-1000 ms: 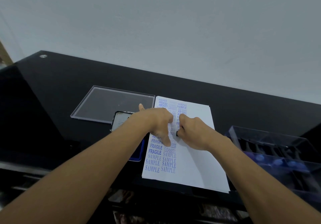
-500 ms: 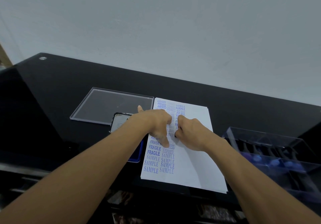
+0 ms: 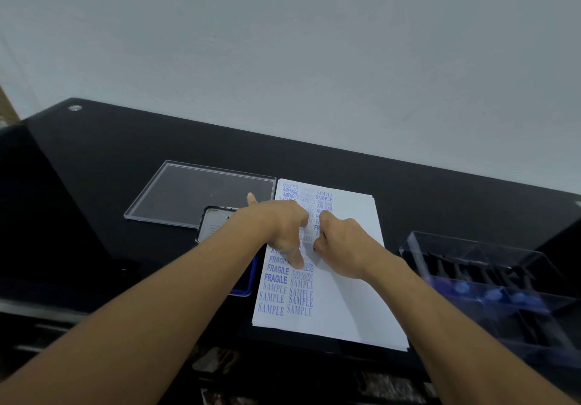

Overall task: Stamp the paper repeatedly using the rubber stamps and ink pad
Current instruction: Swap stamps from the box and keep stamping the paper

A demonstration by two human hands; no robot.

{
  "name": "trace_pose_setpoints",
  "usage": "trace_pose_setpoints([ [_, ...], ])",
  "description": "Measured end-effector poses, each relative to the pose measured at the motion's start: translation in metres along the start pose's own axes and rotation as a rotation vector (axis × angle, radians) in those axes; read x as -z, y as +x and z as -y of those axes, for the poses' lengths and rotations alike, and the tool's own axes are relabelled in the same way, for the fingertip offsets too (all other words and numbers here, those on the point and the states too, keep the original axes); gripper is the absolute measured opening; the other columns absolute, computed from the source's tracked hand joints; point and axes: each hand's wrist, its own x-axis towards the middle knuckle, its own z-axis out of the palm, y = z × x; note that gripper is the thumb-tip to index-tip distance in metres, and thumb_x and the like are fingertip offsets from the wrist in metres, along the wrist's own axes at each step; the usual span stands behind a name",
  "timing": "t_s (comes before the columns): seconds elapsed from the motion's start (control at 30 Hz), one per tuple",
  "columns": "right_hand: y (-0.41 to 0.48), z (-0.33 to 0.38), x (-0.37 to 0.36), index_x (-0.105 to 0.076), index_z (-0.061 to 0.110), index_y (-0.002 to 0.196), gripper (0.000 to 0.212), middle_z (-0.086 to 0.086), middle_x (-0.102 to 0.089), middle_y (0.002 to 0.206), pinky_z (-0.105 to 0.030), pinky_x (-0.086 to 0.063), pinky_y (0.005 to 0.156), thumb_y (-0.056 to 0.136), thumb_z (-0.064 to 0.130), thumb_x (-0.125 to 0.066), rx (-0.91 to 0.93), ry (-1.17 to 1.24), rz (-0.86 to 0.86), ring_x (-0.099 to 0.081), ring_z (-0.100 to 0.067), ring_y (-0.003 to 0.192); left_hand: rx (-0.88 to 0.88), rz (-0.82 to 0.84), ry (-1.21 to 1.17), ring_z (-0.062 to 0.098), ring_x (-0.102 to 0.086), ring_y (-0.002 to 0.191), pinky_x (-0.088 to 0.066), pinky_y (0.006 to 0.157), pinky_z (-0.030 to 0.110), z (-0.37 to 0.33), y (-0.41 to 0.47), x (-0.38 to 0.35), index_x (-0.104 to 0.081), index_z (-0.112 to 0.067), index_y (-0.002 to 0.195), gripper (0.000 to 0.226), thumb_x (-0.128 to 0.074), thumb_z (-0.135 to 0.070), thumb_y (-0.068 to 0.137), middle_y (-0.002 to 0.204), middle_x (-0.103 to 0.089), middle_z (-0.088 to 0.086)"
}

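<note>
A white paper (image 3: 352, 294) lies on the black table, its left half covered with blue prints such as SAMPLE, FRAGILE and EXPRESS. My left hand (image 3: 276, 225) rests on the paper's left part with fingers spread and the thumb pressing down. Right beside it, my right hand (image 3: 342, 244) is curled round a small rubber stamp (image 3: 315, 245) and holds it down on the sheet's middle column. Only a dark sliver of the stamp shows. The blue ink pad (image 3: 246, 285) lies left of the paper, mostly hidden under my left forearm.
A clear flat lid (image 3: 195, 191) lies at the back left. The ink pad's lid (image 3: 213, 225) stands open behind my left wrist. A clear plastic box (image 3: 490, 282) with several blue-topped stamps sits at the right. The table's front edge runs just below the paper.
Both hands stay in the same spot on the paper. Only the view has shifted slightly.
</note>
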Motion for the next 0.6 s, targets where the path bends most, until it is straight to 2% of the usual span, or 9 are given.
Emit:
trace_pose_setpoints([
  [0.13, 0.0004, 0.0005, 0.0013, -0.038, 0.018, 0.098, 0.006, -0.005, -0.052, 0.083, -0.03, -0.035, 0.055, 0.099, 0.022, -0.042, -0.001, 0.009, -0.008, -0.048, -0.018, 0.066, 0.003, 0.0, -0.004, 0.027, -0.04, 0.14, 0.002, 0.109, 0.079, 0.0004, 0.0001, -0.0001, -0.043, -0.026, 0.147, 0.089, -0.084, -0.053, 0.072, 0.149, -0.042, -0.007],
  [0.3, 0.0028, 0.0005, 0.0036, -0.039, 0.019, 0.1, 0.007, -0.004, -0.052, 0.087, -0.028, -0.033, 0.054, 0.1, 0.024, -0.043, 0.01, 0.006, 0.014, -0.048, -0.015, 0.067, 0.004, -0.003, -0.006, 0.028, -0.039, 0.141, 0.002, 0.11, 0.078, 0.001, -0.0008, -0.0009, -0.043, -0.026, 0.147, 0.089, -0.084, -0.053, 0.072, 0.15, -0.041, -0.007],
  [0.6, 0.0, -0.0015, -0.0034, -0.041, 0.018, 0.104, 0.009, -0.009, -0.059, 0.093, -0.035, -0.045, 0.063, 0.1, 0.026, -0.042, 0.006, 0.005, -0.026, -0.057, -0.022, 0.075, -0.003, -0.008, -0.003, 0.028, -0.037, 0.142, 0.002, 0.11, 0.078, 0.0004, 0.0013, -0.0011, -0.043, -0.027, 0.147, 0.089, -0.084, -0.053, 0.072, 0.152, -0.04, -0.006],
])
